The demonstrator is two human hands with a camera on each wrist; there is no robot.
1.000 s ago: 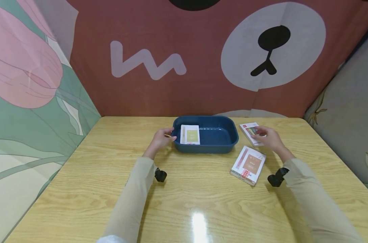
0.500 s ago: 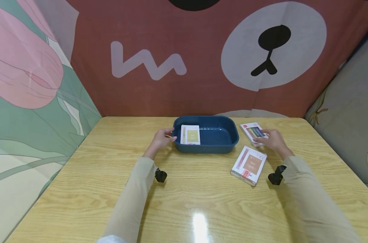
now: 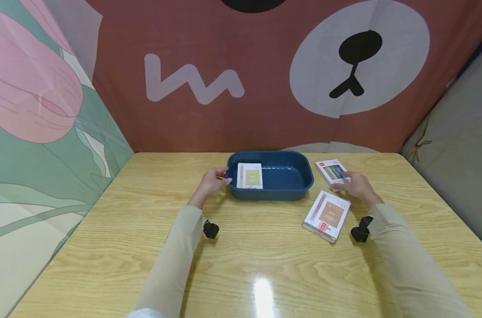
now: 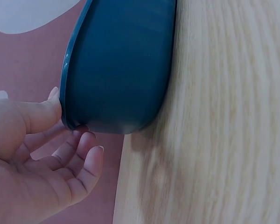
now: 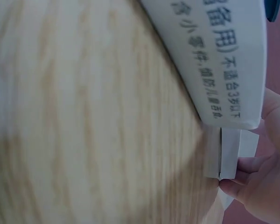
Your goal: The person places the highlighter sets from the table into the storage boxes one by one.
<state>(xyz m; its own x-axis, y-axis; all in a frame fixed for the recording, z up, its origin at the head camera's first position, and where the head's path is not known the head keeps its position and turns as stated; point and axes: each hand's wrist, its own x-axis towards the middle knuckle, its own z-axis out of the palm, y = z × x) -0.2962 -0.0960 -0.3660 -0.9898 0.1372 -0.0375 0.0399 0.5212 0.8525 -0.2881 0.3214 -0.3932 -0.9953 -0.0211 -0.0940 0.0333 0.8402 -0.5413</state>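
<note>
Grips with the left hand (image 3: 211, 182) the rim of a blue tray (image 3: 272, 194), standing at the back of the wooden table (image 3: 225, 256). Pinches with the right hand (image 3: 358, 185) the near right corner of the far box (image 3: 331, 171), to the right of the tray. Can see on this box a printed picture of coloured sticks, and in its upper left corner a red mark (image 3: 322, 164) — too small for reading.

Just in front, lying at an angle, the near box (image 3: 327, 215): can read there the number 12 beside an orange panel (image 3: 331, 214), but cannot read the white signs on the red sticker (image 3: 323, 227). On the side of the same box, in the right wrist view, can read in Chinese "不适合3岁以下" (not suitable under 3 years) and "含小零件" (contains small parts) — with further characters partly cut or blurred.

Inside the tray, at its left end, a third box (image 3: 249, 175), white with a yellow-green panel (image 3: 253, 178); cannot make out its print. On the red-brown cloth (image 3: 185, 128) behind, can see a pale zigzag line (image 3: 195, 79) and a cartoon muzzle (image 3: 400, 66).
</note>
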